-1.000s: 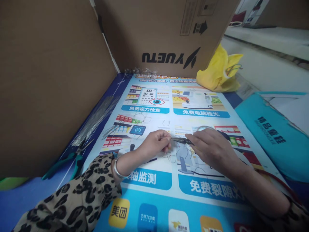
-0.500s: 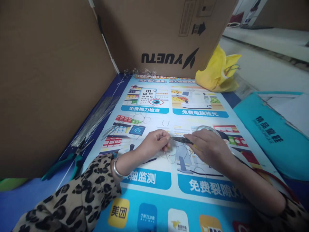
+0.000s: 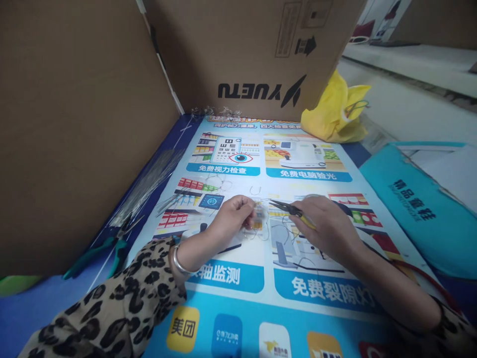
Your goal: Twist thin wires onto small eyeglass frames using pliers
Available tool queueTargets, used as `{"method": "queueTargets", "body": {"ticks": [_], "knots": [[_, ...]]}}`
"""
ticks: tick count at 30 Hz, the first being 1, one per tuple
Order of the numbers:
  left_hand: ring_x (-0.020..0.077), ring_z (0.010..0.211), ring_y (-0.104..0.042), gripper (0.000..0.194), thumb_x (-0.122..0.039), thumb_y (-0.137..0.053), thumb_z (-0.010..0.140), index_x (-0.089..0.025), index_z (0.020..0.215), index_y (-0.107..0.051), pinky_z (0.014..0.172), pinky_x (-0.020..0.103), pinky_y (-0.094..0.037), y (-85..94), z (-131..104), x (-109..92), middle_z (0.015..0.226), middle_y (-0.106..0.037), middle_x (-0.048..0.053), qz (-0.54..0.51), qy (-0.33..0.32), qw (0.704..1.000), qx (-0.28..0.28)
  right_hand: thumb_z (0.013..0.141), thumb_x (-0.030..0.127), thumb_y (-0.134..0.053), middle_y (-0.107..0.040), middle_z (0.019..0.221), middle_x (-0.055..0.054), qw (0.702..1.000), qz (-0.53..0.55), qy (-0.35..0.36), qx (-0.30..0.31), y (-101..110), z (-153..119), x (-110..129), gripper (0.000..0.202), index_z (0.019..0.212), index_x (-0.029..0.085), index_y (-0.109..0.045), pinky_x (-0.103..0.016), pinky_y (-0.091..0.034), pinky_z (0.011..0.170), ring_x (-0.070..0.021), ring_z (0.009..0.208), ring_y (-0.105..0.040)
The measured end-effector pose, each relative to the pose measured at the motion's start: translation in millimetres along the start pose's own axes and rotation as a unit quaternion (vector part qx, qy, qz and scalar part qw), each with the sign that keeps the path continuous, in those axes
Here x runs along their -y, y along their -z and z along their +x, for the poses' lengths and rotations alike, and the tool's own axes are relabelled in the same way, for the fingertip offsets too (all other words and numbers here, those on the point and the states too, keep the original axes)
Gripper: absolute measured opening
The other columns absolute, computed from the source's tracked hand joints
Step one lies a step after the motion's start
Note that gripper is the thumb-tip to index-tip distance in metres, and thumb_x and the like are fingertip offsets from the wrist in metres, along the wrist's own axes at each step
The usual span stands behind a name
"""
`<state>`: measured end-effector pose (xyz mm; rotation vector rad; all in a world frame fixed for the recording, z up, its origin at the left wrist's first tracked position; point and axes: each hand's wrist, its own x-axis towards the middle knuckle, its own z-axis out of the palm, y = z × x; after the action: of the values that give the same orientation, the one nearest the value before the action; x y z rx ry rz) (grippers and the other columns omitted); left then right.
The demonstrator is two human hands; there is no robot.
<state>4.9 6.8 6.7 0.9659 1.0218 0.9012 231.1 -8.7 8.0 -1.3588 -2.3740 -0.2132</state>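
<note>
Here in my feed, the left hand [image 3: 238, 214] has thumb and fingers pinched together on a thin wire [image 3: 263, 200], whose free end points right, over the middle of the printed poster [image 3: 257, 308]. My right hand [image 3: 328, 223] is wrapped around the yellow-handled pliers [image 3: 285, 207], noses aimed left and seemingly a little parted, right by that wire end; whether they touch it I can't tell.

Over to the containers! At right, I've got a turquoise box [image 3: 413, 214] with dark lettering, its top side open to a white interior; I can't make out what, if anything, lies inside. Far right, a crumpled yellow bag [image 3: 331, 117] slumps against the cardboard panel [image 3: 242, 59], a thin loop showing at its right side, its contents hidden from me. That panel bears upside-down YUETU print, and it meets the plain left panel [image 3: 82, 129] at a white-edged corner.

Along the far panel's foot I see a tangle of small wire pieces [image 3: 216, 113]. On the left, a bundle of straight wires [image 3: 149, 184] fans out, with green-handled pliers [image 3: 119, 243] lying open at its near end.
</note>
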Motion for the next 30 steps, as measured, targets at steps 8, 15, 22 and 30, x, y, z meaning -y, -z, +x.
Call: {"method": "queueTargets", "body": {"ticks": [8,15,22,30], "knots": [[0.0053,0.047,-0.046,0.017,-0.029,-0.056,0.079,-0.016,0.071,-0.049,0.048,0.020,-0.037,0.5,0.0,1.2,0.061,-0.053,-0.003,0.012,-0.004,1.000,0.016,0.085,0.028,-0.052,-0.066,0.091,-0.011,0.999,-0.035,0.015,-0.003,3.1,2.9,1.3,0.022,0.097,0.013,-0.063,-0.035,-0.043,0.075,-0.0221,0.085,-0.057],[0.0053,0.046,-0.047,0.016,-0.030,-0.057,0.078,-0.016,0.074,-0.050,0.048,0.019,-0.037,1.9,1.8,4.3,0.061,-0.054,-0.003,0.033,-0.008,0.999,0.028,0.086,0.030,-0.051,-0.069,0.090,-0.009,0.999,-0.046,0.017,-0.003,-0.3,-0.4,2.0,0.023,0.097,0.015,-0.065,-0.032,-0.045,0.073,-0.0213,0.085,-0.061],[0.0058,0.049,-0.048,0.010,-0.025,-0.053,0.079,-0.017,0.076,-0.049,0.050,0.020,-0.040,-1.0,0.5,3.3,0.062,-0.054,-0.003,0.065,-0.024,0.998,0.006,0.087,0.033,-0.047,-0.069,0.090,-0.007,0.999,-0.023,-0.016,0.044,8.9,0.5,5.8,0.026,0.098,0.018,-0.065,-0.030,-0.046,0.068,-0.0201,0.082,-0.063],[0.0062,0.051,-0.052,0.012,-0.026,-0.056,0.078,-0.017,0.083,-0.050,0.051,0.019,-0.040,-1.4,-0.4,2.1,0.067,-0.056,-0.003,0.039,-0.025,0.999,0.010,0.083,0.031,-0.054,-0.071,0.089,-0.003,0.994,0.072,-0.043,0.065,13.4,4.1,9.0,0.019,0.094,0.022,-0.067,-0.024,-0.048,0.059,-0.0160,0.076,-0.065]]}}
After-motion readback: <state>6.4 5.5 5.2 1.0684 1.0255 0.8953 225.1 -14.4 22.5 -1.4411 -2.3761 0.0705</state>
